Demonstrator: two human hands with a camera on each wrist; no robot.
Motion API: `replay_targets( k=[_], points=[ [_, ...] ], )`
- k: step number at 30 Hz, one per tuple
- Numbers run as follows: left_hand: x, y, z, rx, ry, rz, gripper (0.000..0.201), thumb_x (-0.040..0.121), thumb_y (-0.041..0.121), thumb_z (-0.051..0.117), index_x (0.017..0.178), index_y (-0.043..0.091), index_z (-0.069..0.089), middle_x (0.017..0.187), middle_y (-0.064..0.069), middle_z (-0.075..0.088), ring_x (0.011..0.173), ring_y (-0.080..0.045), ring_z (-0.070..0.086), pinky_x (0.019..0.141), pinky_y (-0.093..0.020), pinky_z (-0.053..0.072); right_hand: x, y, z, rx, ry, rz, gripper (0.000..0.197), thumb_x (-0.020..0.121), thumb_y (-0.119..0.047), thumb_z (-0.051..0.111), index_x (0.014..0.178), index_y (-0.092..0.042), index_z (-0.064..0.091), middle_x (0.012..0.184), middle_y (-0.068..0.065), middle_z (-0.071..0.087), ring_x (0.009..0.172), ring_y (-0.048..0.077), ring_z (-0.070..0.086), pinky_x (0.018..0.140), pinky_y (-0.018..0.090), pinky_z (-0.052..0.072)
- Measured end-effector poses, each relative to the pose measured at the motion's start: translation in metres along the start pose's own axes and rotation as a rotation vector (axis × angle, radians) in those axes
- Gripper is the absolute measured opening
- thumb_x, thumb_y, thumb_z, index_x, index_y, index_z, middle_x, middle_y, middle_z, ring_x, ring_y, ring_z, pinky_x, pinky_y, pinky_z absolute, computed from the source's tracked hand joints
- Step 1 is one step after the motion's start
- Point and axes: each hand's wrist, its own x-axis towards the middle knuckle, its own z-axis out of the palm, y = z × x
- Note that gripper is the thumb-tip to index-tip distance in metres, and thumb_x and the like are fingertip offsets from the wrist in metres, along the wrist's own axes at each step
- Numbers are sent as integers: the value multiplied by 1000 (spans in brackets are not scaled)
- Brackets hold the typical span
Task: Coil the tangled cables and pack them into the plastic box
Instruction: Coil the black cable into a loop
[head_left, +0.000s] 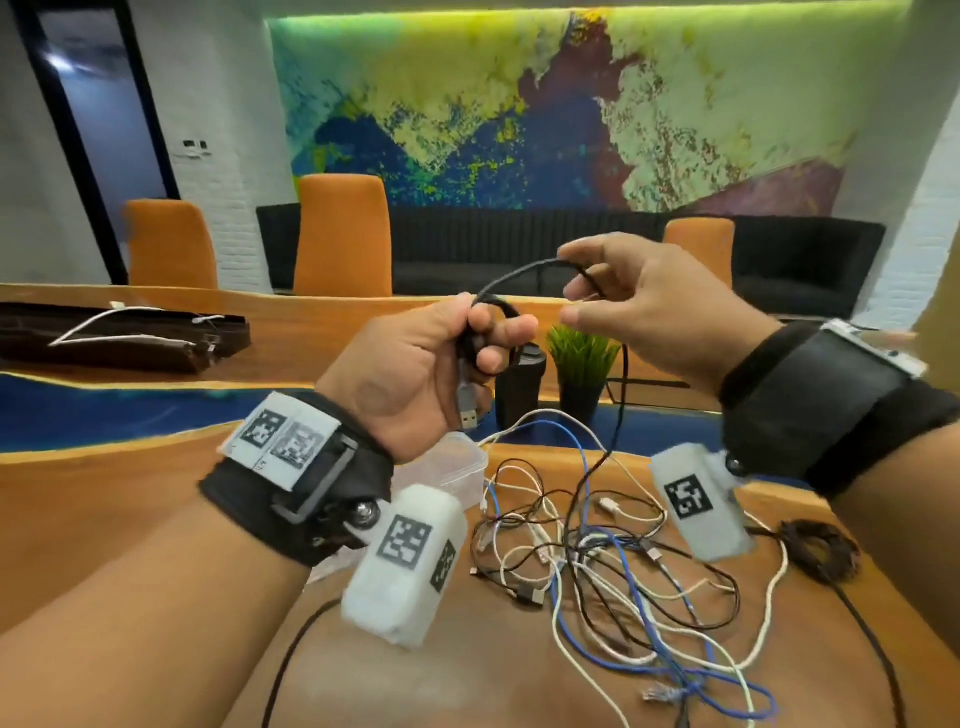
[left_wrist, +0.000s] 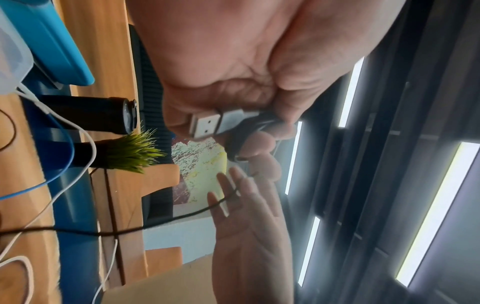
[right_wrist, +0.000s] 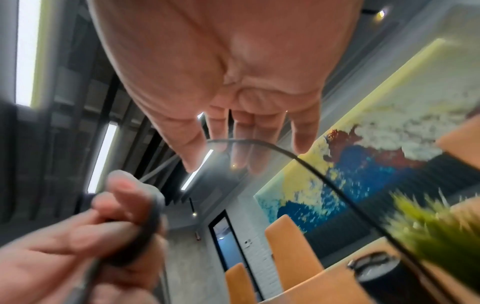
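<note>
A thin black USB cable is held up in the air above the wooden table, between both hands. The left hand has its fingers curled round a small coil of this cable, gripping it tight, and the silver USB plug hangs out below the fist; the left wrist view shows the same metal plug poking from between the closed fingers. From the coil the cable arches over to the right hand, whose fingers are spread and nearly straight, with the cable lying across the fingertips rather than being pinched. From there it drops down to the table.

Below the hands lies a loose tangle of white, blue and black cables, crossing over each other on the table top. Just beside this tangle, on its left and partly hidden behind the left wrist, stands the clear plastic box. A small coiled dark cord rests at the right of the tangle.

Further back on the table stand a black cylindrical cup and a small green artificial plant in a dark pot, side by side.
</note>
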Motion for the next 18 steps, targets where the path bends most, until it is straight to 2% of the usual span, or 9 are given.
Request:
replay_targets(
  k=[3, 5, 6, 7, 9, 11, 14, 16, 18],
  points=[
    [0, -10, 6, -91, 12, -76, 34, 104, 33, 31, 77, 21, 49, 89, -1, 70, 58, -6, 46, 58, -23, 33, -11, -5, 7, 417, -75, 20, 26, 94, -10, 60, 120, -12, 64, 84, 7, 64, 71, 20, 63, 71, 29, 58],
    [0, -12, 5, -210, -6, -92, 33, 104, 33, 32, 78, 23, 49, 90, 1, 69, 55, -4, 46, 61, -23, 29, -13, -1, 7, 627, -30, 83, 19, 99, -10, 52, 111, -7, 67, 73, 6, 54, 55, 17, 47, 48, 27, 45],
    [0, -11, 4, -264, -16, -88, 32, 105, 33, 32, 78, 24, 49, 91, 4, 68, 54, -3, 46, 64, -24, 23, -12, 4, 8, 648, 20, 115, 20, 100, -11, 51, 108, -7, 68, 71, 6, 52, 52, 14, 40, 44, 25, 35],
    [0, -10, 3, -307, -19, -78, 32, 105, 33, 32, 79, 24, 49, 92, 5, 68, 54, -2, 45, 67, -25, 19, -13, 9, 10, 593, 70, 136, 19, 100, -13, 52, 105, -9, 70, 72, 6, 53, 51, 12, 39, 43, 22, 31],
    [0, -8, 3, -340, 20, -24, 31, 105, 32, 33, 80, 25, 49, 98, 6, 70, 56, -2, 45, 67, -25, 19, -22, 20, 18, 297, 69, 130, 18, 99, -17, 54, 102, -18, 72, 77, 1, 61, 57, 7, 51, 50, 19, 41],
    [2, -9, 8, -292, 75, 59, 32, 105, 32, 32, 81, 24, 51, 113, -1, 72, 63, -4, 50, 63, -23, 29, -40, 23, 31, -45, -174, 26, 19, 99, -22, 53, 107, -26, 70, 88, -7, 67, 77, 5, 59, 69, 22, 50],
    [6, -18, 14, 251, 219, 242, 32, 107, 22, 33, 93, 10, 60, 115, -13, 71, 75, -8, 63, 65, -23, 51, -61, 7, 42, -432, -411, -223, 22, 99, -32, 50, 109, -25, 69, 96, -8, 67, 88, 7, 59, 79, 29, 49],
    [5, -29, 13, 691, 182, 293, 32, 106, 18, 37, 99, -2, 61, 109, -14, 70, 91, -5, 65, 82, -30, 56, -60, -7, 31, -392, -369, -300, 21, 97, -34, 53, 96, -23, 71, 83, -9, 65, 78, 6, 58, 70, 27, 47],
    [2, -39, 13, 881, 90, 271, 35, 101, 26, 40, 95, -3, 58, 93, -9, 68, 88, -15, 62, 83, -44, 54, -52, -11, 16, -290, -284, -315, 17, 94, -33, 60, 88, -24, 73, 75, -10, 64, 72, 5, 59, 65, 27, 48]
  ],
)
